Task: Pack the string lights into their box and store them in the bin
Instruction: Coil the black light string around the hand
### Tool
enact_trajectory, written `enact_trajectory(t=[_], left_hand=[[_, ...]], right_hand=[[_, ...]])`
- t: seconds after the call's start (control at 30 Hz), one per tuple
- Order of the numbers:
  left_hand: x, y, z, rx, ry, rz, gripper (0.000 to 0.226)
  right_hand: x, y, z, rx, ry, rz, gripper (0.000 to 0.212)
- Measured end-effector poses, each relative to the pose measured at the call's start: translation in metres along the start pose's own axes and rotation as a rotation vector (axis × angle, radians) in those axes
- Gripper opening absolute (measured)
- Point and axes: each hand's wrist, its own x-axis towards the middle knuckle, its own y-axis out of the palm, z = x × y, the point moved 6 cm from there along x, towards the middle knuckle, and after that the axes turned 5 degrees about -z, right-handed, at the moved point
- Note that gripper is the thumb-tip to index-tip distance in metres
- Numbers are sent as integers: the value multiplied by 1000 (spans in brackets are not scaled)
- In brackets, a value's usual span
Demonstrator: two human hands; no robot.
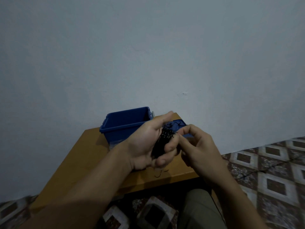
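Note:
My left hand (148, 142) is palm up over the wooden table, its fingers curled round a dark bundle of string lights (162, 141). Beside it on the right, my right hand (196, 142) pinches the wire at the bundle's upper end. An open blue bin (125, 124) stands at the back of the table against the wall, just behind my left hand. Its blue lid (179, 126) lies flat to the right, partly hidden by both hands, with some dark wire lying on it. No box for the lights is in sight.
The small wooden table (92, 154) stands against a pale wall (148, 55). A patterned tiled floor (272, 171) spreads to the right and below. My knee (198, 210) shows under the table's near edge. A loose bit of wire (160, 173) lies on the table below my hands.

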Motion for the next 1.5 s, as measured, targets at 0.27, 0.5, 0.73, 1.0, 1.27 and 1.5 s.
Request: enact_trajectory(t=[0.27, 0.5, 0.73, 1.0, 1.27, 1.5], left_hand=[[-2, 7, -11, -276, 171, 141, 82], [-1, -1, -21, -373, 296, 21, 91], [-4, -10, -28, -401, 379, -123, 92], [-5, -18, -31, -425, 427, -189, 95], [-5, -22, -28, -424, 434, -274, 94], [-5, -25, -24, -382, 415, -370, 92]], right_hand=[[-1, 12, -7, -112, -55, 111, 15], [-1, 14, -6, -212, -46, 133, 6], [-5, 17, -8, -161, 38, 141, 13], [-8, 20, -4, -227, 52, 228, 15], [-5, 15, -3, -185, 12, 194, 20], [-5, 14, -4, -178, 38, 191, 21]])
